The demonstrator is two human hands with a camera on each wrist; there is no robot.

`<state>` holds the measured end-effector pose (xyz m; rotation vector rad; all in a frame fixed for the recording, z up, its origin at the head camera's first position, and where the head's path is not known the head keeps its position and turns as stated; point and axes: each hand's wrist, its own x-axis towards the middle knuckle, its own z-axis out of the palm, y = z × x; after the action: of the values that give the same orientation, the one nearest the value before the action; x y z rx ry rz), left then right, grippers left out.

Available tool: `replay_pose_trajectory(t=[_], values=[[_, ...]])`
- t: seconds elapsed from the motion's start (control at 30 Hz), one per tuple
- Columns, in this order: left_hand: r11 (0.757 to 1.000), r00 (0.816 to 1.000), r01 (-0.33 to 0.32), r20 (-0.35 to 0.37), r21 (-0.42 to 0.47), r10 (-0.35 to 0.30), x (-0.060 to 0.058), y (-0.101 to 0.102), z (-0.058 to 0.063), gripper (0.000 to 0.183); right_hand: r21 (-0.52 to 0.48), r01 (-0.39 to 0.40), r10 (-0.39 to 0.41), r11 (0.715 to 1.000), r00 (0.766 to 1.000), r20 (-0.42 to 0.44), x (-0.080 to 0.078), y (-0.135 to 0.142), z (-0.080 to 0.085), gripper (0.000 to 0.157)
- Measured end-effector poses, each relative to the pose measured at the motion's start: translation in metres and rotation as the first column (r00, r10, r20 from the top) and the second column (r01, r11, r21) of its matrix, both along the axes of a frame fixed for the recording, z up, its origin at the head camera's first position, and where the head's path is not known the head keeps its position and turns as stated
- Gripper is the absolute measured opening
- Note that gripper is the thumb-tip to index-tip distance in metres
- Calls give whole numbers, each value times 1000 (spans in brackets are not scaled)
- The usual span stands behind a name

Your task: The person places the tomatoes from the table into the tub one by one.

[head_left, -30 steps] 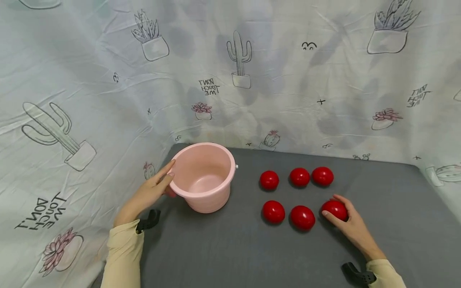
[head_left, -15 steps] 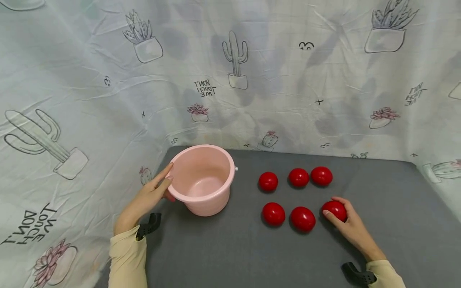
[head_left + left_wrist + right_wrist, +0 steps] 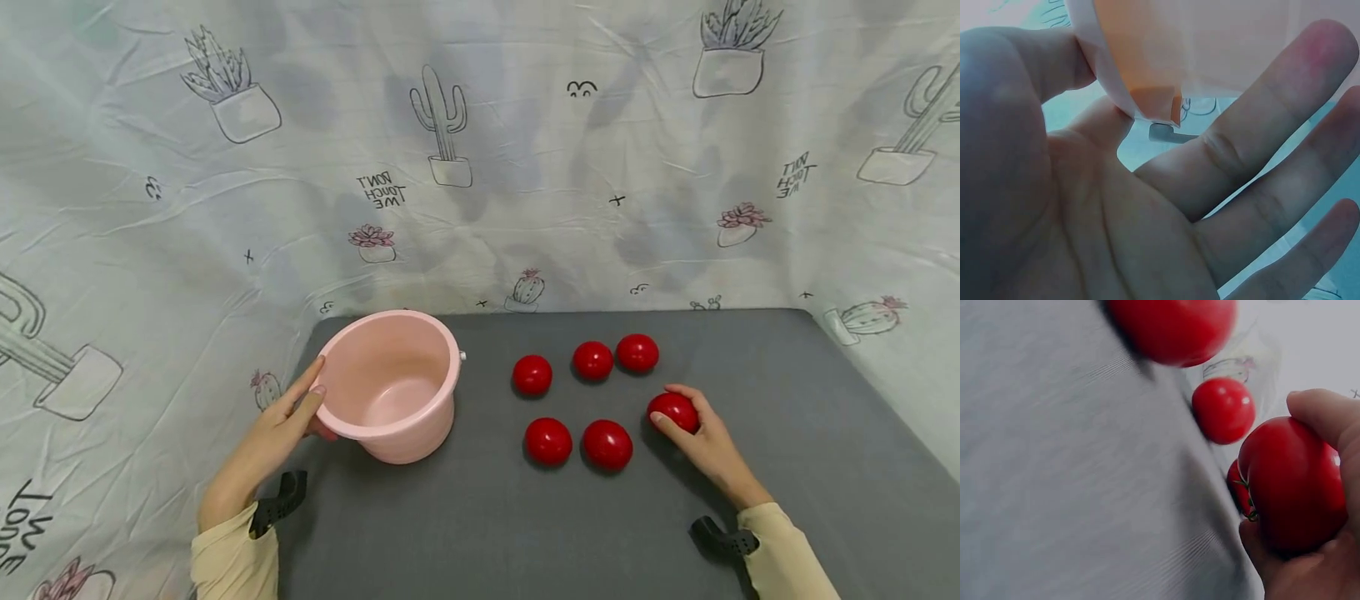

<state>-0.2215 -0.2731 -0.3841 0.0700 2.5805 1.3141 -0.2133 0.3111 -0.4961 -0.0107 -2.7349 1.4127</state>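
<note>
A pink bucket (image 3: 390, 383) stands on the left of the grey table (image 3: 480, 533), its mouth tilted towards me. My left hand (image 3: 262, 450) pinches the bucket's rim at its left side between thumb and index finger. The left wrist view shows the other fingers stretched out under the rim. On the right, my right hand (image 3: 708, 442) grips a red tomato (image 3: 1294, 487) between thumb and fingers. A green stem shows on that tomato in the right wrist view. Whether it touches the table I cannot tell.
Several other red tomatoes lie between the bucket and my right hand, among them a front tomato (image 3: 607, 446) and a back tomato (image 3: 637, 353). A white cloth (image 3: 510, 233) printed with cactus drawings hangs behind the table and along its sides.
The head view has turned, so everything sits further left and the table looks more level. Both hands keep their hold, with little visible movement against the table.
</note>
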Motion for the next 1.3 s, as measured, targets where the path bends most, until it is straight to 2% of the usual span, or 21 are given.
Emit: replay_pose_trajectory(t=[0.1,0.3,0.57,0.63,0.7,0.87,0.93,1.3], values=[[1000,1000,2,-10,-1,-2,2,-1,1,59,-47,-8,9,999,1000,29,-8,-2,10,62],[999,999,-23,22,-33,24,5,1,3,60,-179,-2,17,984,996,82,-25,-6,35,65],[1000,1000,-26,15,-3,26,4,1,4,60,-294,-46,63,955,997,46,-60,-22,83,58],[1000,999,-25,23,0,25,4,1,4,60,-350,-64,79,935,996,28,-68,-26,94,57],[1000,999,-22,26,2,22,4,0,4,60,-425,-90,102,901,995,5,-75,-30,103,54],[1000,999,-24,24,8,24,3,1,4,59,-608,-138,132,782,990,-54,-91,-39,123,47],[999,999,-28,25,15,28,2,2,4,60,-645,-139,125,751,990,-68,-98,-44,131,44],[999,999,-42,-2,-1,42,5,2,3,59,-681,-214,137,700,976,-167,-128,-78,177,39]])
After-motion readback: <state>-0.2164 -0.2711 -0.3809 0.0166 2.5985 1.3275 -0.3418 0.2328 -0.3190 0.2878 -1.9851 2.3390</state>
